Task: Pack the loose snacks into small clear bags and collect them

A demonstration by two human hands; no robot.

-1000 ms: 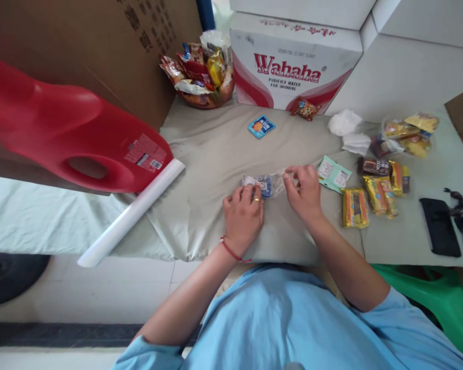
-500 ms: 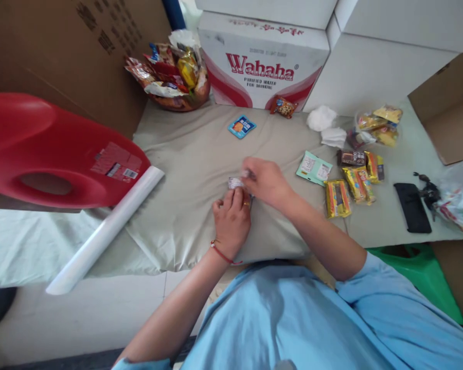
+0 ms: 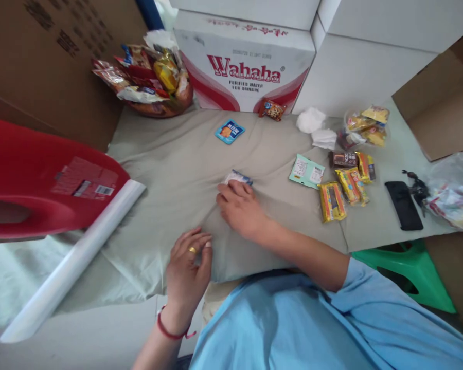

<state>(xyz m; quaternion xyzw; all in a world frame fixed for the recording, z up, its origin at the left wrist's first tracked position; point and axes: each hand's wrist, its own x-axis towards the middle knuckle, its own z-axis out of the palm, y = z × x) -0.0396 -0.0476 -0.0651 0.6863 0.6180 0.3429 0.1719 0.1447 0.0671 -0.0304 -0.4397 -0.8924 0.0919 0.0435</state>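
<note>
My right hand reaches over the middle of the cloth, its fingers curled onto the near side of a small blue-and-white packet. Part of that packet is hidden beneath the fingers. Closer to the front edge, my left hand rests on the cloth with nothing in it, fingers loosely bent and thumb apart. Beyond the right hand lies a blue snack packet. To its right are a pale green packet and several yellow snack packs.
A red jug and a white roll occupy the left side. A filled snack basket stands by the Wahaha carton. Crumpled tissues, a snack tub, a black phone and a plastic bag are on the right.
My left hand has come off the small packet and moved left and toward me, opening. My right hand has lowered onto the packet. The view has shifted slightly.
</note>
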